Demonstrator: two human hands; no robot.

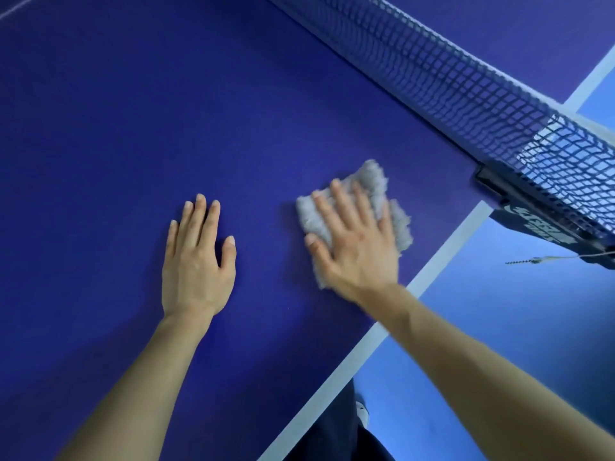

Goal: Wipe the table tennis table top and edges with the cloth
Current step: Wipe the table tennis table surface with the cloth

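From the head view, the person's right hand (356,247) lay spread and flat on the grey cloth (371,176), fingers straight, pressing it to the purple table top (133,111). I'd judge that palm-down hold suited broad strokes. The cloth sat near the table's side, with the white edge line (432,274) at about four o'clock of it and the net (466,88) at one o'clock. The left hand (196,261), at nine o'clock of the cloth and apart from it, rested open and flat on the bare top, holding nothing, probably bracing the lean. The cloth was not yet on the edge.
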